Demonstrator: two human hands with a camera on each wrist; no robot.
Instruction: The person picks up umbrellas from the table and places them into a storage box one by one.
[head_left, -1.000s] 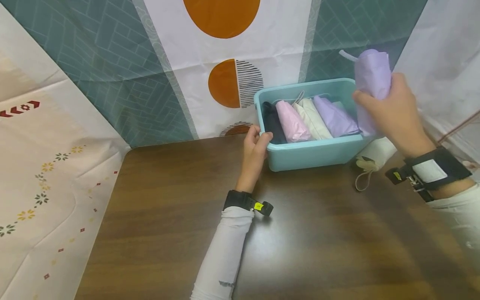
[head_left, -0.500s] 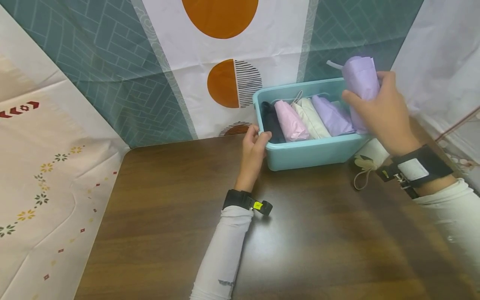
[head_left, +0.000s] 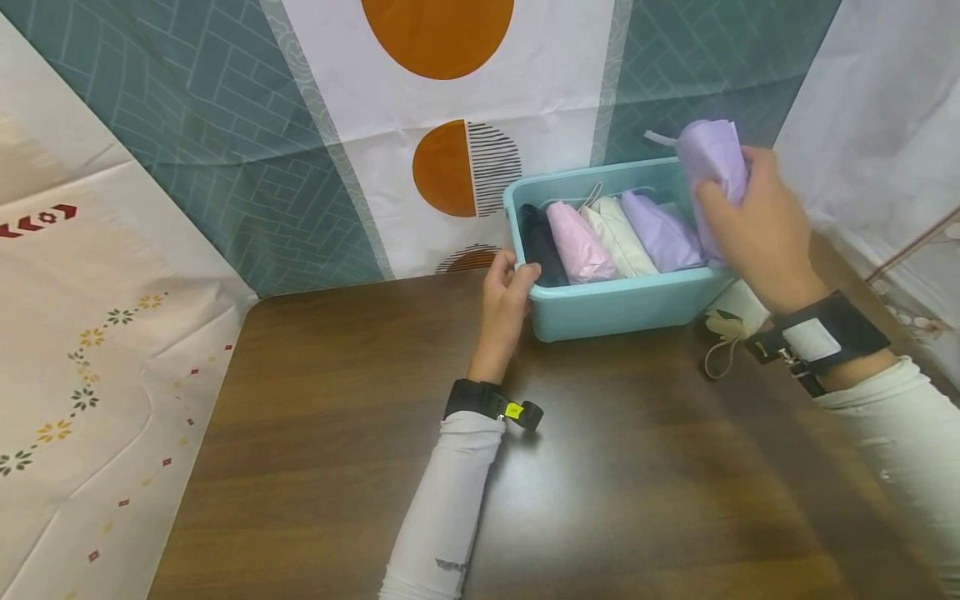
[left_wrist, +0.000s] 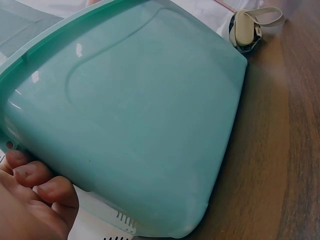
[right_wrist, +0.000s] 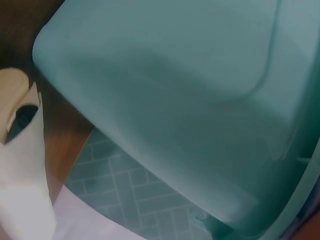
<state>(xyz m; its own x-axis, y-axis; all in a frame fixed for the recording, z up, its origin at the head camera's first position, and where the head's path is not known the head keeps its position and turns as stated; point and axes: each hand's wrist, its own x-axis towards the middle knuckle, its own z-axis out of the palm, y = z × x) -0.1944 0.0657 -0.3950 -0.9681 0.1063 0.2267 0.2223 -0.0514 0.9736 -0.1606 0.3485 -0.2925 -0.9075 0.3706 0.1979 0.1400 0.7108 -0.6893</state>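
Note:
My left hand (head_left: 504, 312) grips the left rim of a light-blue plastic bin (head_left: 611, 312), its thumb over the edge; the left wrist view shows its fingers curled at the bin's end. A folded lavender umbrella (head_left: 711, 158) with a pale strap is in my right hand (head_left: 767, 229), standing upright over the bin's right end. Its lower part drops behind the rim. Inside the bin lie, side by side, a black folded bundle (head_left: 543, 250), a pink one (head_left: 581, 243), a cream one (head_left: 621, 240) and another lavender one (head_left: 660, 232).
A cream folded umbrella (head_left: 741, 302) with a looped strap lies on the brown wooden table (head_left: 337, 433), against the bin's right side and partly under my right wrist. Patterned cloth (head_left: 540, 75) hangs right behind the bin. White cloth (head_left: 877, 133) borders the right side.
My right hand has moved left and slightly down with the lavender umbrella, bringing it further over the bin's right end. The left hand keeps its grip on the rim.

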